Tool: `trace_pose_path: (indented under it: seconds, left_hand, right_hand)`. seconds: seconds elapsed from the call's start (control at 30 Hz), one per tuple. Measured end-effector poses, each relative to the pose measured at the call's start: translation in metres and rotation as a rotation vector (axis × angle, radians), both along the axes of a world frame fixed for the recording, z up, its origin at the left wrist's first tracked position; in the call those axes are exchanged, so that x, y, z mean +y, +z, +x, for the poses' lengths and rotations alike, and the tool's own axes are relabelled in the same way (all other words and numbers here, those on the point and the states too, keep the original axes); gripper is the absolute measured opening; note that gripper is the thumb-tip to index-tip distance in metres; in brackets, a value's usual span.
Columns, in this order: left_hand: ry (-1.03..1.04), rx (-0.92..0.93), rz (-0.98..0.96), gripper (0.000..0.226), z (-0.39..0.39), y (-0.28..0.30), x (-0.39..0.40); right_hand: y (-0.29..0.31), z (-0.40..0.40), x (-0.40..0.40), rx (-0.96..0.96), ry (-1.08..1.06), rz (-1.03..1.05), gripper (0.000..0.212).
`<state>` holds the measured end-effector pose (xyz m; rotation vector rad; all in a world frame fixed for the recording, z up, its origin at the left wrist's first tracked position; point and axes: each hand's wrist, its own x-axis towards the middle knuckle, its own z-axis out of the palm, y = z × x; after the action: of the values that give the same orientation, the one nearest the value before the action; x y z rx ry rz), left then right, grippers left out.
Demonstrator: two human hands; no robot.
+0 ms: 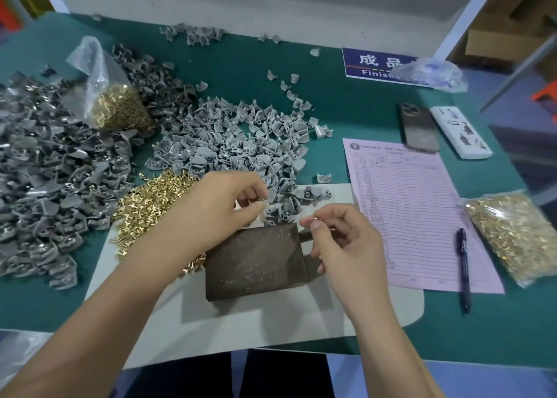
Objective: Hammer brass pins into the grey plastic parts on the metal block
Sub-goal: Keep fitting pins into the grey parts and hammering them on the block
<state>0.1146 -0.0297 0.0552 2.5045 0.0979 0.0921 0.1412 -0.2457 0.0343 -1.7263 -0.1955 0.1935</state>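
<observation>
A dark rusty metal block [256, 262] lies on a white mat [241, 322] in front of me. My left hand [223, 207] hovers over the block's far edge and pinches a small grey plastic part [265, 202] between thumb and fingertips. My right hand [340, 241] is at the block's right side, pinching a brass pin [315, 218] between thumb and forefinger. A loose heap of brass pins [150, 204] lies left of the block. Light grey plastic parts [241, 138] are piled behind it. No hammer shows in view.
A darker pile of grey parts [45, 180] covers the left of the green table. An open bag of pins [117, 105] sits behind, a sealed bag [515, 238] at the right. A pink form [413, 210], pen [462, 265], phone [419, 129] and white power strip [461, 132] lie right.
</observation>
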Motion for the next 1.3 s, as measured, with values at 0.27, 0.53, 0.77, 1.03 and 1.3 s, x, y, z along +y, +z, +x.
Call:
trace_pose_path:
  seconds: [0.27, 0.53, 0.77, 1.03, 1.3]
  left_hand:
    - [0.117, -0.220, -0.247, 0.030, -0.066, 0.006, -0.013]
    - [0.052, -0.222, 0.006, 0.024, -0.098, -0.013, -0.012]
    - [0.156, -0.216, -0.080, 0.027, -0.106, -0.013, -0.018]
    - [0.006, -0.146, 0.135, 0.049, -0.105, -0.003, -0.020]
    - [0.050, -0.152, 0.084, 0.018, -0.103, -0.004, -0.020]
  right_hand:
    - [0.007, -0.020, 0.006, -0.048, 0.038, 0.018, 0.018]
    - [0.005, -0.040, 0.014, -0.160, 0.082, -0.061, 0.012]
    - [0.009, -0.045, 0.012, -0.264, 0.059, -0.141, 0.019]
    - [0.013, -0.053, 0.014, -0.248, 0.072, -0.155, 0.019]
    - [0.013, -0.055, 0.016, -0.266, 0.087, -0.137, 0.021]
